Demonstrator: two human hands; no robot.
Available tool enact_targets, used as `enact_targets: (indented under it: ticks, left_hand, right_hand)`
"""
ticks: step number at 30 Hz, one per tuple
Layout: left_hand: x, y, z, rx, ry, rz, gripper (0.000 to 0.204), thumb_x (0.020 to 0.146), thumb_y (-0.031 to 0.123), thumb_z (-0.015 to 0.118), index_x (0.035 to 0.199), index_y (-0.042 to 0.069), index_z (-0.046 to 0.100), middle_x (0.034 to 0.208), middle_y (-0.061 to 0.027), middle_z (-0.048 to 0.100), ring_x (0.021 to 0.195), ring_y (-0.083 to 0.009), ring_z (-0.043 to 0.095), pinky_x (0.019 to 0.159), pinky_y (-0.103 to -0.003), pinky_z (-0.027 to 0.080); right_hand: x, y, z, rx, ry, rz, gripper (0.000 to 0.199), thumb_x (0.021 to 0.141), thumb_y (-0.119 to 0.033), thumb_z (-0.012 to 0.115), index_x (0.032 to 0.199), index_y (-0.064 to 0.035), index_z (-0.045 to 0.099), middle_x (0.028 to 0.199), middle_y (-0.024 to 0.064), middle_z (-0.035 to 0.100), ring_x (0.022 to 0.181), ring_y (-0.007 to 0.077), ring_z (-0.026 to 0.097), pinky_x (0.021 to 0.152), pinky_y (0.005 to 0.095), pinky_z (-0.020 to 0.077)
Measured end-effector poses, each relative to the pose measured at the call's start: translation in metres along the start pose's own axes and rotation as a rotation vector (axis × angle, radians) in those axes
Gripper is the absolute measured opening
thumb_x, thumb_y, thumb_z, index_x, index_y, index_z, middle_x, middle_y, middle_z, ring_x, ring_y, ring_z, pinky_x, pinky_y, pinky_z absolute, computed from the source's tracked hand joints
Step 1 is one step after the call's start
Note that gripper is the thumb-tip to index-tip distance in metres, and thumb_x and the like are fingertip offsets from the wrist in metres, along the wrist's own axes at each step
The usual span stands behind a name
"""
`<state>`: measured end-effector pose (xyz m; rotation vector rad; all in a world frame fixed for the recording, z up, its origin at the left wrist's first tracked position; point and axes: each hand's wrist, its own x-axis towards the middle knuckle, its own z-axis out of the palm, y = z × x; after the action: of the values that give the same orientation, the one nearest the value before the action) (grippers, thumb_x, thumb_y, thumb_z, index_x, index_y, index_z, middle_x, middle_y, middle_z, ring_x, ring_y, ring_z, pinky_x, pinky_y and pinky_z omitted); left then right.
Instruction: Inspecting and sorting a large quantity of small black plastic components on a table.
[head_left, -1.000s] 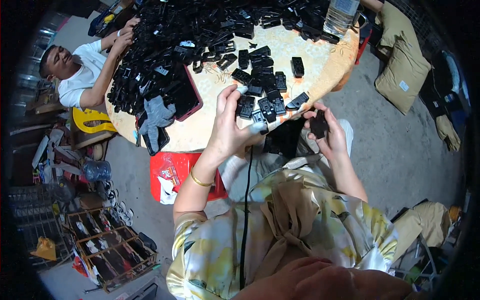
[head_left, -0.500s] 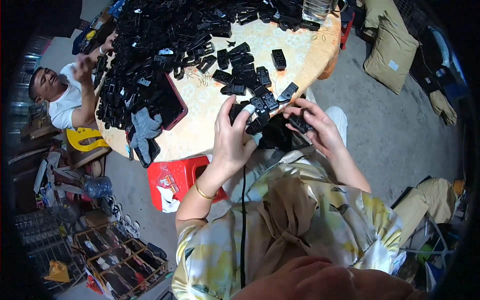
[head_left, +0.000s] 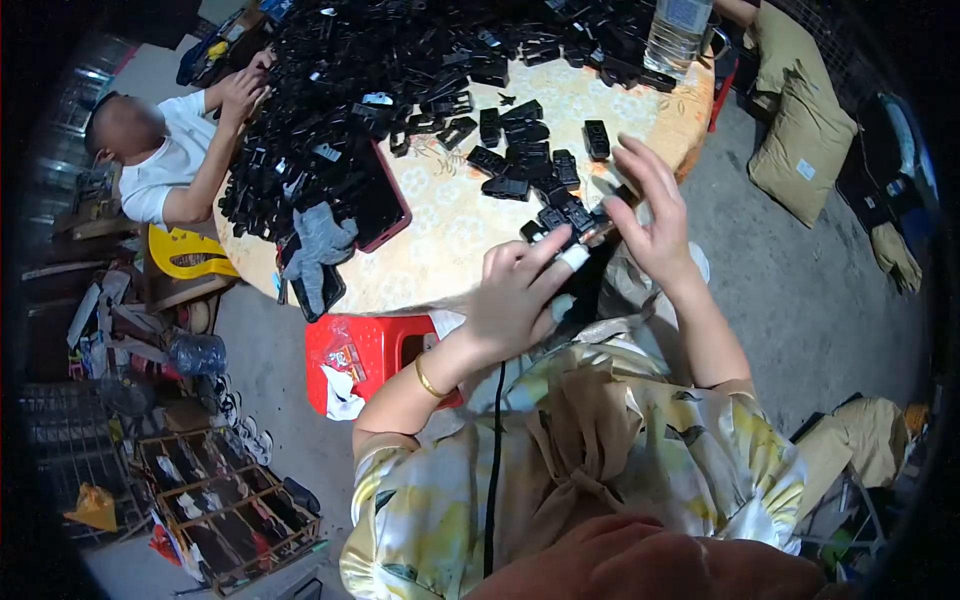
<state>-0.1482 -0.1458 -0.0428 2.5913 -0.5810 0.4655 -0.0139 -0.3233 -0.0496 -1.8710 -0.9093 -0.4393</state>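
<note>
Left hand (head_left: 515,295): I am seeing it hanging just over the near edge of the round table (head_left: 440,240). Its fingers are reaching out to the right, partly curled, and one fingertip is wearing a white cover.
Right hand (head_left: 655,225): It is sitting to the right of the left hand, a bit farther away. Its fingers are spreading open and pointing up.
Small black part (head_left: 565,218): It is lying between the two hands, touching the left fingertips and close by the right thumb. I cannot tell if either hand is really gripping it.
Black pile (head_left: 420,70): Lots more of these parts are covering the far side of the table.
Red stool (head_left: 370,350): It is standing under the table, left of my left arm.
Other person (head_left: 160,160): They are sitting at the far left, one hand in the pile.
Bottle (head_left: 678,30): It is standing far right on the table.
</note>
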Motion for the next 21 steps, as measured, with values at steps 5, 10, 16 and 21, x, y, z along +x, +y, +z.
enact_targets:
  ticks: [5, 10, 16, 21]
  left_hand:
    - [0.006, -0.005, -0.008, -0.058, -0.084, 0.072, 0.050, 0.070, 0.005, 0.061, 0.119, 0.007, 0.048, 0.131, -0.0139, 0.044, 0.095, -0.0319, 0.047, 0.084, -0.038, 0.039]
    - [-0.001, -0.011, 0.001, -0.197, -0.036, 0.101, 0.051, 0.068, -0.006, 0.058, 0.117, 0.006, 0.047, 0.122, -0.0150, 0.050, 0.090, -0.0332, 0.052, 0.080, -0.039, 0.044]
    - [0.001, -0.009, -0.005, -0.214, 0.015, 0.103, 0.047, 0.067, -0.004, 0.059, 0.112, 0.005, 0.053, 0.115, -0.0124, 0.055, 0.087, -0.0298, 0.053, 0.081, -0.037, 0.043]
    - [0.005, -0.010, -0.005, -0.160, -0.017, 0.152, 0.040, 0.065, 0.001, 0.062, 0.104, 0.005, 0.059, 0.108, -0.0084, 0.055, 0.094, -0.0274, 0.050, 0.085, -0.038, 0.041]
  right_hand:
    - [0.035, 0.011, 0.026, 0.125, -0.120, 0.133, 0.048, 0.078, -0.023, 0.067, 0.122, -0.0083, 0.053, 0.134, 0.0188, 0.040, 0.123, 0.0333, 0.040, 0.098, 0.0389, 0.0377]
    - [0.048, 0.011, 0.031, -0.084, -0.343, -0.050, 0.051, 0.075, -0.032, 0.069, 0.118, -0.0100, 0.057, 0.127, 0.0195, 0.047, 0.122, 0.0360, 0.040, 0.101, 0.0413, 0.0336]
    - [0.045, 0.001, 0.027, -0.058, -0.386, -0.079, 0.031, 0.073, -0.020, 0.065, 0.100, -0.0050, 0.063, 0.114, 0.0161, 0.056, 0.113, 0.0324, 0.048, 0.095, 0.0410, 0.0393]
    - [0.022, -0.007, 0.016, -0.029, -0.308, -0.130, 0.020, 0.073, -0.011, 0.061, 0.091, -0.0027, 0.062, 0.098, 0.0137, 0.062, 0.103, 0.0310, 0.054, 0.090, 0.0403, 0.0424]
